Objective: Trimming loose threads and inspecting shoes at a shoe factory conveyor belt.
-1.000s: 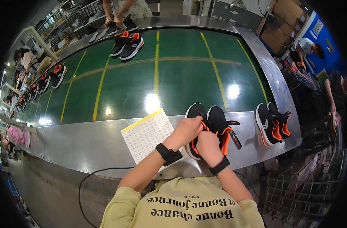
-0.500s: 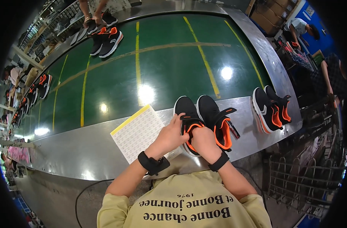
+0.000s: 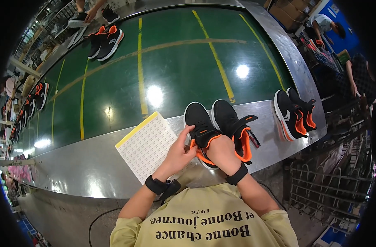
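Note:
A black sneaker (image 3: 197, 118) with orange lining and a strap lies in front of me, toe pointing away. My right hand (image 3: 223, 153) reaches into its opening; the fingers are hidden inside. At its left side is my left hand (image 3: 179, 154), index finger stretched toward the strap and thumb apart, near the orange collar. The matching sneaker (image 3: 227, 117) lies close on the right, its strap (image 3: 244, 122) sticking out sideways. A small dark tag (image 3: 254, 139) shows beside its collar. Left of my hands is a white sheet of small printed labels (image 3: 147, 144) with a yellow edge.
A metal ledge (image 3: 89, 164) borders the green conveyor belt (image 3: 114, 90) with yellow lines. Another sneaker pair (image 3: 290, 117) lies at right. More sneakers (image 3: 110, 43) rest far left, near another person's hands (image 3: 89, 14). A wire rack (image 3: 328, 193) stands lower right.
My left hand has slid off the strap to the shoe's left side, its fingers spreading. My right hand stays in the opening. Far away, the other person's hands have moved with a shoe.

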The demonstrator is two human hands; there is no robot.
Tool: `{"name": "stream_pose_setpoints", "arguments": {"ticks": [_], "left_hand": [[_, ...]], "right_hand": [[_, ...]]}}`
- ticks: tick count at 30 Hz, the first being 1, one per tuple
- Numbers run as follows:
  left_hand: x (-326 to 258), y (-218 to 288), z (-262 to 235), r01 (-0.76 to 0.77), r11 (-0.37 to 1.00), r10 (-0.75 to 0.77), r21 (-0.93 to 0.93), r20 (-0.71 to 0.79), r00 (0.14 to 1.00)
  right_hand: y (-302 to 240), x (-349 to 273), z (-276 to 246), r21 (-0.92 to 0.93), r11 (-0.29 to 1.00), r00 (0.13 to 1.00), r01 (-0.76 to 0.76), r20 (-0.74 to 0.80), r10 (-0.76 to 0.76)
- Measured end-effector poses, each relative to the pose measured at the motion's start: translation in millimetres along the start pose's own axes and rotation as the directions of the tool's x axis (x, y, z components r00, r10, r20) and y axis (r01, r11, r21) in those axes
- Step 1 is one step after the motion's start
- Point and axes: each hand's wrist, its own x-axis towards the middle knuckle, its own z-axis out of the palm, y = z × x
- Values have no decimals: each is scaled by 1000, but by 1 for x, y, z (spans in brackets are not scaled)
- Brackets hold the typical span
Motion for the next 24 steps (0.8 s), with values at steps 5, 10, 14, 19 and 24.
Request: {"name": "stream_pose_setpoints", "arguments": {"ticks": [5,10,14,19,24], "left_hand": [[1,-2,1,17,1000,-17,3,-26,1000],[1,-1,3,21,999,-19,25,-50,999],[0,6,8,40,997,-36,67,-63,997],[1,12,19,38,982,-18,185,-109,994],[5,2,22,75,916,2,394,-192,981]], "right_hand": [[-4,0,1,46,997,995,65,-84,-60],[-9,0,0,30,995,988,91,-131,-86],[-8,-1,-2,11,995,990,101,-102,-99],[-3,-5,-2,48,993,983,111,-150,-103],[9,-29,-51,503,864,999,35,-37,-19]]}}
